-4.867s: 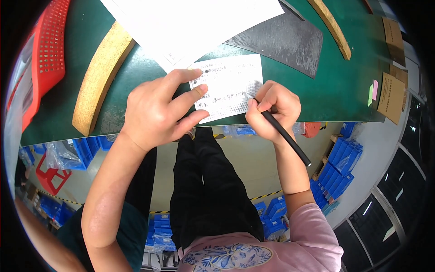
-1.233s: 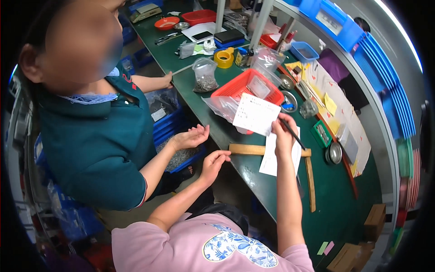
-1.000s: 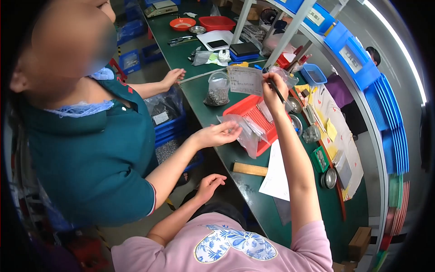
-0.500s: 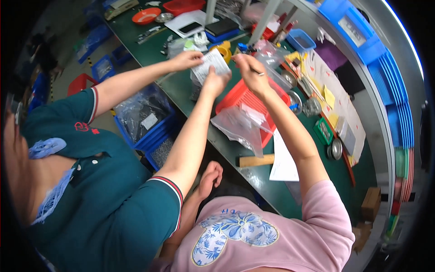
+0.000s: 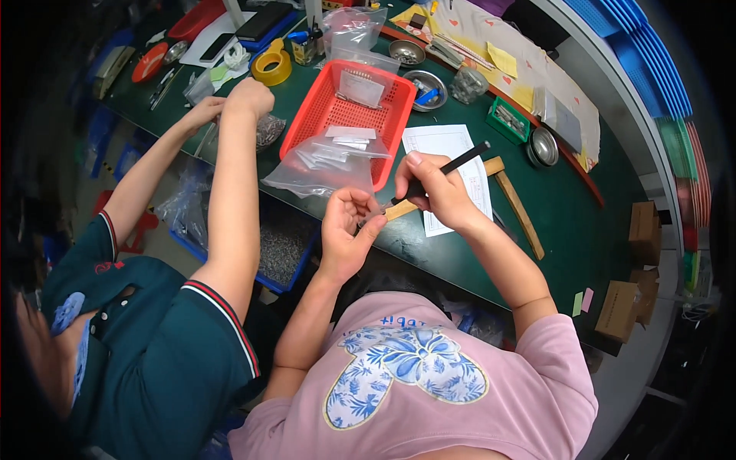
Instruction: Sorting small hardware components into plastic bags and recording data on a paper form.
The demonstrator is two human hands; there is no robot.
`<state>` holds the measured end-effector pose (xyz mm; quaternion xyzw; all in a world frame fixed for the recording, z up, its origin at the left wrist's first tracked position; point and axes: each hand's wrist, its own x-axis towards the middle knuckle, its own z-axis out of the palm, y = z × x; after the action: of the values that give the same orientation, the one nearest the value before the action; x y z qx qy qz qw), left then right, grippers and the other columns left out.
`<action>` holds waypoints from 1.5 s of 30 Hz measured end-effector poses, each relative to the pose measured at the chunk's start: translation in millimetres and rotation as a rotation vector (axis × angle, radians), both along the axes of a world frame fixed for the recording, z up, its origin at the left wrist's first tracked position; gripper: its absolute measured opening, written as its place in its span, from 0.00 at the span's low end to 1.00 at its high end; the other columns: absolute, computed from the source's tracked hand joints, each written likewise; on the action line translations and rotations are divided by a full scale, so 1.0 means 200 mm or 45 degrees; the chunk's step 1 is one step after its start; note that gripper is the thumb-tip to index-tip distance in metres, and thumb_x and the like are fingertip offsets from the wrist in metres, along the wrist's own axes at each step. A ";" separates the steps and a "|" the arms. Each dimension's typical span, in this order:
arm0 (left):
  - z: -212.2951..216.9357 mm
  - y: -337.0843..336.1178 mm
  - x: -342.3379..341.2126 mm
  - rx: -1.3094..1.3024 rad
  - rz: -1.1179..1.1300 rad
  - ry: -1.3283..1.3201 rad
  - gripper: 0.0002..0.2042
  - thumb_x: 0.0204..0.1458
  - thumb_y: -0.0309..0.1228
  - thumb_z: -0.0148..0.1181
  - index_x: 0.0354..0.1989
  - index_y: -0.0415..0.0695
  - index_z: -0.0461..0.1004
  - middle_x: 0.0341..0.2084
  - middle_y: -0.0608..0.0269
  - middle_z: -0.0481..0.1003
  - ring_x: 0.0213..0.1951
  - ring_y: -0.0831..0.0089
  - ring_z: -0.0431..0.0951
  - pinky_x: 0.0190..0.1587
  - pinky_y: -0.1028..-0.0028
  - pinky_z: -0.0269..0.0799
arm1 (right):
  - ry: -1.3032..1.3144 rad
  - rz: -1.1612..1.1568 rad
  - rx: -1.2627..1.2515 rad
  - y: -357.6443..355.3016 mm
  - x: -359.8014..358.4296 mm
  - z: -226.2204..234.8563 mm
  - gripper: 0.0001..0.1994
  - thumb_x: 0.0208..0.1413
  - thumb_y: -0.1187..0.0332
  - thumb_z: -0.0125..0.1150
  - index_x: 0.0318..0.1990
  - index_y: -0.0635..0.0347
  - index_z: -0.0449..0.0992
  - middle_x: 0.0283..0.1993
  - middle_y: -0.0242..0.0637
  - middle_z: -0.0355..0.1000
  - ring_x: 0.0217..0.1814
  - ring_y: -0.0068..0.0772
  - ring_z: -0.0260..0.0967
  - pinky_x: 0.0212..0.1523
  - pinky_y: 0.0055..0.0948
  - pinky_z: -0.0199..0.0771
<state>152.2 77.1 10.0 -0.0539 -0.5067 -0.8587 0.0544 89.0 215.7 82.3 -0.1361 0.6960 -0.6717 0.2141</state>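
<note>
My right hand (image 5: 438, 190) is closed around a slim black pen (image 5: 468, 156), its tip pointing down and left toward my other hand. Close by, my left hand (image 5: 345, 234) has its fingers curled and pinches a tiny piece, partly hidden, that I cannot make out. Both hands are over the table's near edge. Beneath the right hand lie a printed sheet (image 5: 438, 140) and a wooden bar (image 5: 402, 209). A clear plastic bag (image 5: 295, 172) with white slips sits just beyond my left hand, against a red basket (image 5: 307, 100).
At my left, a co-worker in a green shirt works with both hands (image 5: 247, 98) beside a bag of small parts (image 5: 270, 130). Yellow tape (image 5: 272, 65), metal bowls (image 5: 543, 147) and a green tray (image 5: 508, 120) stand farther back. Another wooden bar (image 5: 521, 217) lies right.
My right hand has come back from beyond the basket to the near edge. My left hand has risen to meet it. The co-worker's hands moved left, and the white paper they held is out of sight.
</note>
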 end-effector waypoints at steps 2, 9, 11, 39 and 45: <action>0.03 0.04 0.02 -0.014 -0.007 0.014 0.17 0.40 0.17 0.56 0.38 0.40 0.57 0.29 0.63 0.66 0.32 0.80 0.66 0.36 0.82 0.62 | -0.098 0.076 -0.044 0.02 0.03 -0.03 0.22 0.55 0.56 0.35 0.19 0.63 0.67 0.15 0.30 0.59 0.12 0.16 0.48 0.13 0.16 0.46; -0.01 0.08 0.09 -0.152 -0.016 -0.113 0.15 0.38 0.17 0.59 0.30 0.41 0.59 0.23 0.65 0.68 0.27 0.82 0.68 0.32 0.83 0.64 | 0.049 0.139 0.222 0.10 0.16 -0.28 0.17 0.57 0.58 0.33 0.29 0.61 0.63 0.24 0.33 0.60 0.24 0.24 0.58 0.27 0.25 0.59; -0.09 0.08 0.08 -0.382 0.050 -0.056 0.15 0.38 0.18 0.59 0.32 0.40 0.60 0.25 0.64 0.70 0.29 0.81 0.70 0.33 0.82 0.65 | -0.069 0.194 0.008 0.12 0.11 -0.29 0.14 0.54 0.58 0.42 0.26 0.59 0.62 0.21 0.27 0.57 0.22 0.15 0.51 0.21 0.16 0.52; -0.35 -0.02 0.09 -0.252 0.213 -0.874 0.16 0.53 0.40 0.43 0.35 0.38 0.66 0.22 0.64 0.68 0.21 0.80 0.68 0.22 0.83 0.62 | -0.049 -0.849 1.769 0.80 -0.10 -0.95 0.42 0.29 0.51 0.64 0.53 0.62 0.54 0.45 0.46 0.62 0.51 0.42 0.54 0.51 0.36 0.44; -0.38 0.20 0.12 -0.475 -0.364 -0.892 0.20 0.53 0.44 0.37 0.40 0.38 0.64 0.27 0.63 0.69 0.28 0.75 0.70 0.29 0.79 0.65 | -0.328 -0.968 0.866 0.99 -0.04 -0.94 0.25 0.32 0.65 0.62 0.42 0.65 0.65 0.34 0.41 0.70 0.36 0.36 0.67 0.40 0.34 0.60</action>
<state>176.8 116.9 -66.9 0.1624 -0.6289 -0.7175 -0.2516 80.5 414.1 -106.3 0.2870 0.8431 -0.4493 0.0710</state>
